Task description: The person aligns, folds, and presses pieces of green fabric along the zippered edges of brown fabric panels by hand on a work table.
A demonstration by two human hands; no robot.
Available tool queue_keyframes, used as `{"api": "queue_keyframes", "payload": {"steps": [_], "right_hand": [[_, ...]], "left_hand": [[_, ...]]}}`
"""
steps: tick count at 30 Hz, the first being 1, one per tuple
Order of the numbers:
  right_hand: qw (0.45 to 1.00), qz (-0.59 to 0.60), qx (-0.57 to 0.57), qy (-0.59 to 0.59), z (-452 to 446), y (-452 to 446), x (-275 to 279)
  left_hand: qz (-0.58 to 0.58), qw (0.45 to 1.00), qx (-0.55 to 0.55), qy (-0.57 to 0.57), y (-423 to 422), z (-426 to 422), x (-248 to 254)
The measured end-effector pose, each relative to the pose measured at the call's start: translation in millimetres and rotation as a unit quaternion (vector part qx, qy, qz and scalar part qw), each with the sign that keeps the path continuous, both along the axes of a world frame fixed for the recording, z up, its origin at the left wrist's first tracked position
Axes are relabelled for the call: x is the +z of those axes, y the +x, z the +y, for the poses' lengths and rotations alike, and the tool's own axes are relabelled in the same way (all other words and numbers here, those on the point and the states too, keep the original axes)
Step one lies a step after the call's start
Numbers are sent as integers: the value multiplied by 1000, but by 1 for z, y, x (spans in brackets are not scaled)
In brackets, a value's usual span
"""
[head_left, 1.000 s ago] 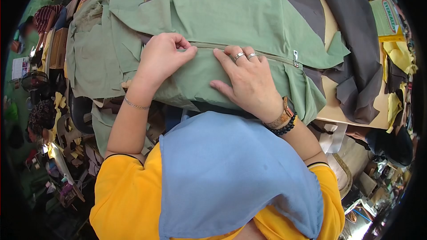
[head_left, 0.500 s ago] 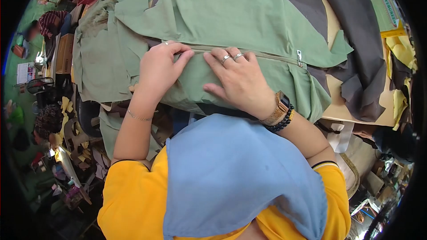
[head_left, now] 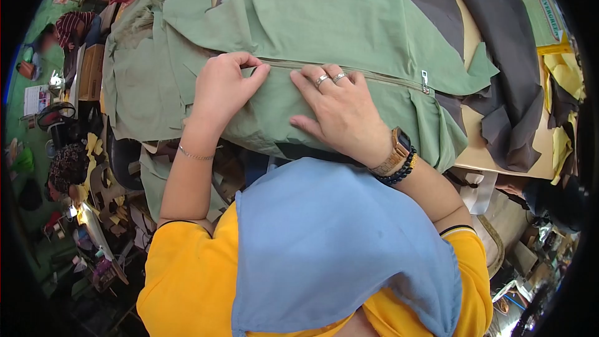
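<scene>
A green garment piece lies across the table, with a long zipper running left to right through it. The silver zipper pull rests near the zipper's right end. My left hand is closed at the left part of the zipper, thumb and index finger pinching the green fabric along it. Lying on the fabric just below the zipper, my right hand has its thumb spread away from slightly bent fingers and grips nothing. It wears two rings.
Dark fabric lies at the table's right side, beside a green and yellow box. Layered green pieces cover the left side. A person in a striped top is at the far left; another person's arm shows at right.
The view has shifted slightly, moving the table and garment rightward in the picture. My left fingertips have shifted a little at the zipper; my right hand has moved slightly left along the fabric.
</scene>
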State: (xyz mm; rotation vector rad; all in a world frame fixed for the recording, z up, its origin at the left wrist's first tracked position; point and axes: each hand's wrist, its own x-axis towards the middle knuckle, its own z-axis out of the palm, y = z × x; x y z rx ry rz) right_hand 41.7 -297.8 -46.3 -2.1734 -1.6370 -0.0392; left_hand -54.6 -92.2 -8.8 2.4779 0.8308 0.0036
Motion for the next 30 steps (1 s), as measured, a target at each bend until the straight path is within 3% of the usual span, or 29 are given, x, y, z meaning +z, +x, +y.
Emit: {"api": "queue_keyframes", "payload": {"steps": [16,30], "right_hand": [[1000,10,5,6,0,1,1],[1000,17,5,-3,1,2,3]], "left_hand": [[-29,989,-31,-144,-2,21,-7],[24,997,-44,-58,7,15,7]]}}
